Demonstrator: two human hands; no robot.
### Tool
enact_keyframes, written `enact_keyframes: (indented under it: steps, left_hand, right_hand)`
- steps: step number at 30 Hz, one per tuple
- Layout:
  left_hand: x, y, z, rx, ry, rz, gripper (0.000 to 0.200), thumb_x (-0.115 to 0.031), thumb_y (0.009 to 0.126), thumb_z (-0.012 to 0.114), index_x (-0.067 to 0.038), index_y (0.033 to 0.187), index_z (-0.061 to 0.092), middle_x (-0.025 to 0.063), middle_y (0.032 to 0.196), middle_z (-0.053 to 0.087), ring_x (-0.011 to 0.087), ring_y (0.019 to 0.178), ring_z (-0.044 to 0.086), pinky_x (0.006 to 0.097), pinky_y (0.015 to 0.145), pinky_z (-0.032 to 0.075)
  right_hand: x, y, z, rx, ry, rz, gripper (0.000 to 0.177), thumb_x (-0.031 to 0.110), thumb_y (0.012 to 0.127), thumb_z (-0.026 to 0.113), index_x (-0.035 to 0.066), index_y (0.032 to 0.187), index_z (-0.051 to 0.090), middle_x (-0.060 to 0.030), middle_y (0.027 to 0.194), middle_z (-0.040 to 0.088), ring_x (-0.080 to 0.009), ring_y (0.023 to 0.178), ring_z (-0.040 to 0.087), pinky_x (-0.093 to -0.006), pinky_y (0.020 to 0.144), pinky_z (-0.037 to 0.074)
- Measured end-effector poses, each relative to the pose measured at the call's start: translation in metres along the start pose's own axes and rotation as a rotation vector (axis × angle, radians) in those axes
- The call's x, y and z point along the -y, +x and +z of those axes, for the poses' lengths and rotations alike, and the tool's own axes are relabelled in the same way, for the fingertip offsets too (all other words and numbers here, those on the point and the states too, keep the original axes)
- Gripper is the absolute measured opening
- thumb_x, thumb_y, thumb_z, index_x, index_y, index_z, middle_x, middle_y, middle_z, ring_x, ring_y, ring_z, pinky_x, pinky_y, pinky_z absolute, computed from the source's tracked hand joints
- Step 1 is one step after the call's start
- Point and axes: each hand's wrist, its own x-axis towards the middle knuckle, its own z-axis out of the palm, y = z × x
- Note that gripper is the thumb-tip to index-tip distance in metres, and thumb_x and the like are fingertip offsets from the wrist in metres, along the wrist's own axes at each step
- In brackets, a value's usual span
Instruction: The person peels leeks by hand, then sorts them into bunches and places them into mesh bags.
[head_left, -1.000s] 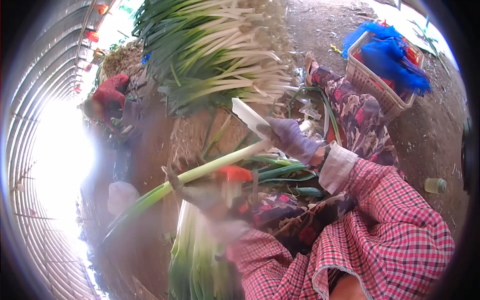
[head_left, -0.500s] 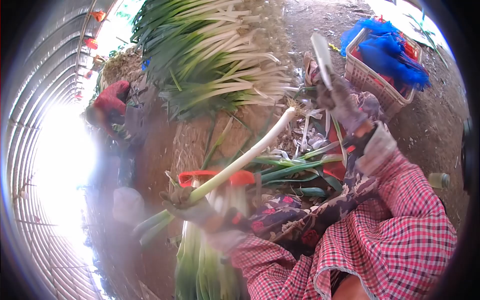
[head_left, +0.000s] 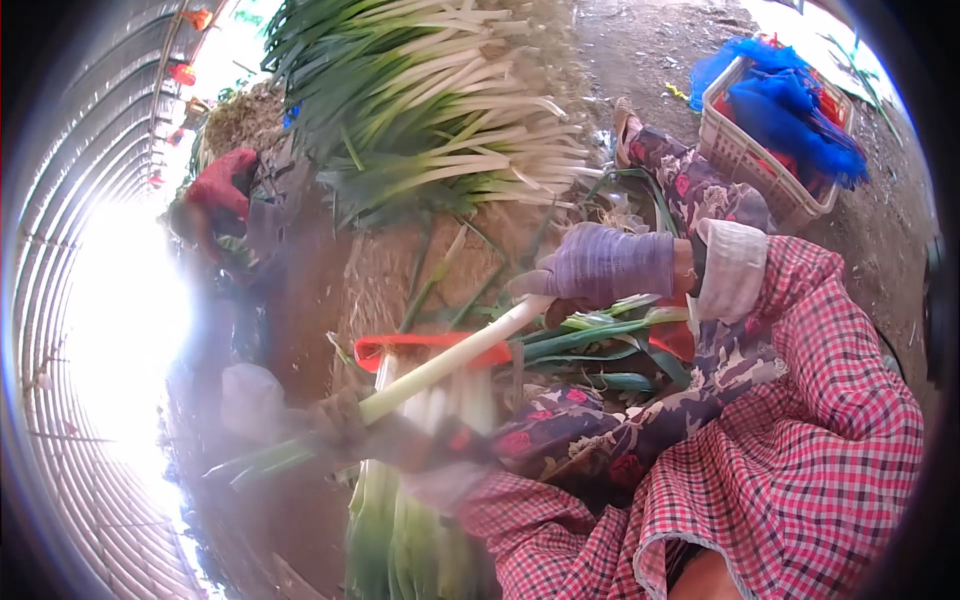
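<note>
A single leek (head_left: 455, 365) slants across the middle, white root end up to the right and green leaves (head_left: 265, 460) low on the left. My left hand (head_left: 350, 425), gloved and smeared by motion, is closed round its lower stalk. The fingers of my right hand (head_left: 600, 265), in a glove with purple wrapping, curl over the white end; the root tip is hidden there. No blade shows at this hand now. Below the leek stands a bundle of leeks (head_left: 420, 520) beside a red-orange plastic piece (head_left: 430, 348).
A large pile of leeks (head_left: 440, 110) lies ahead. Loose green leaves (head_left: 610, 345) lie by my legs. At the right stands a plastic crate (head_left: 745, 150) with blue netting (head_left: 790, 105). Another person in red (head_left: 225, 190) bends over at the left.
My right hand has come down and left from beside the crate to the leek's white end. The blade it held up is out of sight. My left hand and the leek shifted slightly down-left.
</note>
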Motion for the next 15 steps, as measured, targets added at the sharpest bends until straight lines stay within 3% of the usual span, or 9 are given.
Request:
enact_keyframes:
  steps: [2, 5, 7, 9, 11, 15]
  left_hand:
    - [-0.004, -0.006, -0.005, -0.027, 0.015, 0.023, 0.038, -0.021, 0.098, 0.055, -0.002, 0.131, 0.055, -0.0078, 0.058, 0.037, 0.0035, 0.042, 0.034, 0.0179, 0.044, 0.036]
    - [-0.004, -0.007, -0.008, -0.088, 0.036, 0.065, 0.037, -0.021, 0.097, 0.056, -0.003, 0.129, 0.056, -0.0081, 0.057, 0.037, 0.0034, 0.042, 0.034, 0.0179, 0.044, 0.036]
    - [-0.002, -0.009, -0.01, -0.124, 0.042, 0.097, 0.036, -0.02, 0.096, 0.057, -0.003, 0.128, 0.057, -0.0083, 0.056, 0.037, 0.0033, 0.041, 0.034, 0.0179, 0.044, 0.037]
    - [-0.003, -0.01, -0.011, -0.131, 0.042, 0.113, 0.036, -0.023, 0.096, 0.057, -0.004, 0.127, 0.058, -0.0081, 0.057, 0.04, 0.0041, 0.043, 0.037, 0.0191, 0.046, 0.039]
    - [-0.005, -0.011, -0.009, -0.118, 0.04, 0.11, 0.037, -0.025, 0.096, 0.057, -0.005, 0.127, 0.058, -0.0079, 0.059, 0.042, 0.005, 0.046, 0.041, 0.0204, 0.048, 0.04]
    - [-0.004, -0.009, -0.002, -0.08, 0.056, 0.083, 0.038, -0.029, 0.095, 0.057, -0.007, 0.126, 0.059, -0.0075, 0.061, 0.047, 0.0067, 0.05, 0.047, 0.0228, 0.052, 0.044]
  right_hand:
    - [-0.001, -0.005, 0.004, -0.061, 0.056, -0.086, 0.05, 0.018, 0.083, 0.069, 0.02, 0.131, 0.054, -0.008, 0.077, 0.065, -0.0282, 0.066, 0.067, -0.0383, 0.058, 0.051]
    - [-0.004, -0.003, 0.006, -0.068, 0.221, -0.061, 0.029, 0.039, 0.092, 0.06, 0.016, 0.109, 0.064, -0.0087, 0.076, 0.066, -0.0292, 0.066, 0.068, -0.0424, 0.057, 0.053]
    - [-0.006, -0.002, 0.018, -0.059, 0.534, 0.064, 0.021, 0.03, 0.093, 0.061, 0.016, 0.107, 0.069, -0.01, 0.081, 0.068, -0.0272, 0.067, 0.067, -0.0368, 0.059, 0.051]
    - [-0.005, 0.001, 0.021, -0.022, 0.66, 0.188, 0.022, 0.03, 0.095, 0.059, 0.016, 0.108, 0.07, -0.0105, 0.08, 0.068, -0.0259, 0.066, 0.068, -0.0356, 0.06, 0.052]
    - [-0.004, 0.006, 0.016, 0.045, 0.604, 0.306, 0.032, 0.039, 0.097, 0.053, 0.014, 0.112, 0.066, -0.0101, 0.07, 0.065, -0.0255, 0.062, 0.068, -0.0388, 0.06, 0.054]
    - [-0.011, 0.01, 0.032, -0.011, 0.438, 0.309, 0.026, 0.034, 0.094, 0.056, 0.012, 0.105, 0.067, -0.0135, 0.072, 0.066, -0.0301, 0.064, 0.067, -0.0409, 0.059, 0.052]
